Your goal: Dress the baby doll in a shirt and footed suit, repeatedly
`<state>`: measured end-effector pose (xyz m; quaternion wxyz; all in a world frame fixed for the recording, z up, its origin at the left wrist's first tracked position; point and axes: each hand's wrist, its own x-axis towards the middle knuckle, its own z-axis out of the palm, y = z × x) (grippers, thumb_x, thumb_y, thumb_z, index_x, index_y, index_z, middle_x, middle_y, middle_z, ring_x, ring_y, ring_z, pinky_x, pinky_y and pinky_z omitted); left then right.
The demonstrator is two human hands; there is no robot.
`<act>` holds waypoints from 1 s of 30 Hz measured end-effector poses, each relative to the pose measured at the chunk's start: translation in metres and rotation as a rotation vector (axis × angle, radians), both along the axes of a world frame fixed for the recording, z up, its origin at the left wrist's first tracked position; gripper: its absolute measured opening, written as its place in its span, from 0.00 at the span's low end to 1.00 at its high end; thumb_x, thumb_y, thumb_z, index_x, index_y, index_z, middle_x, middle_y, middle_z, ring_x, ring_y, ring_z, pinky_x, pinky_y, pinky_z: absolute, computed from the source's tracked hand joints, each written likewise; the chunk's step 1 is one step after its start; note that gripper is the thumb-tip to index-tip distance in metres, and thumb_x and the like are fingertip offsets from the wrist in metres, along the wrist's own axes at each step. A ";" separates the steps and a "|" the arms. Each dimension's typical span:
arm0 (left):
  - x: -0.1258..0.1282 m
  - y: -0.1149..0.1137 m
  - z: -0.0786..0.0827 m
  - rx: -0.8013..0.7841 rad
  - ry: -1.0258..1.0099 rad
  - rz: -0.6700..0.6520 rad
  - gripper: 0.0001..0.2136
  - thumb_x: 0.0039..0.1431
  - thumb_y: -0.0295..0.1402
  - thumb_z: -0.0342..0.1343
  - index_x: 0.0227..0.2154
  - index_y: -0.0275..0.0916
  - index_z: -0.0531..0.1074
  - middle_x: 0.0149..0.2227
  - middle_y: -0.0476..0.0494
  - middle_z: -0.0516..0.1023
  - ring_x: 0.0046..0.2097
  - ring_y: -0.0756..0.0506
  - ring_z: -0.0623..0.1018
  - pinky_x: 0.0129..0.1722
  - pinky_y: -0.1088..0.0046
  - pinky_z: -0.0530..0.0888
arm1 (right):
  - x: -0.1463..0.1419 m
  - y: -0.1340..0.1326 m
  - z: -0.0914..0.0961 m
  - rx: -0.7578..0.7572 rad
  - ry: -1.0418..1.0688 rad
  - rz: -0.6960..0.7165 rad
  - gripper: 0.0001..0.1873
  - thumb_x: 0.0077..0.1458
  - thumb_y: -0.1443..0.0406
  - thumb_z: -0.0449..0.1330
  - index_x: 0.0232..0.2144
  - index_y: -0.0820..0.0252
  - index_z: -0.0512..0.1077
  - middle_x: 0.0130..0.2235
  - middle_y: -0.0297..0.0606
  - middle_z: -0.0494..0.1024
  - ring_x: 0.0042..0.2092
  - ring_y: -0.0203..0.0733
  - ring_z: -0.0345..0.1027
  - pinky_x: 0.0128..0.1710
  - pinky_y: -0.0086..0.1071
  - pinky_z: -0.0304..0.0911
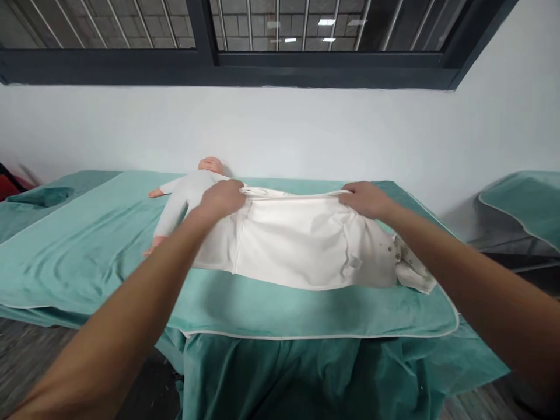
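Note:
Both my hands grip a white baby garment [297, 239] by its upper edge and hold it stretched sideways over the bed. My left hand [223, 197] is closed on the edge at the left, and my right hand [366, 199] closes on it farther right. Small dark snaps and a patterned, bunched part [413, 268] show at the garment's right end, partly behind my right forearm. Beyond my left hand a baby doll [192, 189] in white lies on its back, arms and legs spread. My left arm and the garment hide part of its body.
A green sheet [100, 221] with pale piping covers the bed, and green cloth [306, 373] hangs down its front. Behind stands a white wall [306, 128] under a dark-framed window [328, 70]. Another green-covered surface [525, 198] is at the right; something red [7, 188] shows far left.

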<state>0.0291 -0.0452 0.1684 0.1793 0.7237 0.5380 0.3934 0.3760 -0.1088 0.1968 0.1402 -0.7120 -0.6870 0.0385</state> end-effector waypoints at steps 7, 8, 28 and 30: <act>0.085 -0.044 -0.108 -0.034 0.519 -0.132 0.18 0.62 0.21 0.44 0.51 0.35 0.71 0.58 0.31 0.72 0.62 0.38 0.70 0.62 0.59 0.67 | -0.086 -0.004 -0.121 0.134 -0.197 0.177 0.27 0.60 0.74 0.45 0.60 0.70 0.67 0.66 0.56 0.65 0.64 0.54 0.60 0.63 0.42 0.53; 0.091 -0.045 -0.118 -0.052 0.536 -0.143 0.17 0.63 0.22 0.44 0.51 0.34 0.71 0.58 0.30 0.73 0.63 0.38 0.70 0.63 0.60 0.67 | -0.097 -0.006 -0.134 0.073 -0.139 0.185 0.27 0.62 0.73 0.45 0.62 0.68 0.66 0.67 0.52 0.64 0.66 0.51 0.58 0.65 0.40 0.51; 0.086 0.019 -0.135 -0.207 0.393 0.089 0.26 0.70 0.39 0.42 0.66 0.32 0.57 0.68 0.25 0.61 0.70 0.32 0.62 0.66 0.53 0.62 | -0.100 0.054 -0.160 0.060 -0.210 -0.068 0.37 0.68 0.57 0.45 0.73 0.63 0.43 0.75 0.50 0.36 0.73 0.63 0.41 0.62 0.54 0.57; 0.088 0.029 -0.134 -0.222 0.389 0.118 0.25 0.70 0.40 0.40 0.65 0.32 0.58 0.67 0.25 0.62 0.69 0.31 0.62 0.66 0.52 0.62 | -0.092 0.064 -0.157 0.055 -0.242 -0.009 0.36 0.68 0.57 0.44 0.73 0.64 0.44 0.75 0.48 0.37 0.73 0.62 0.41 0.63 0.52 0.57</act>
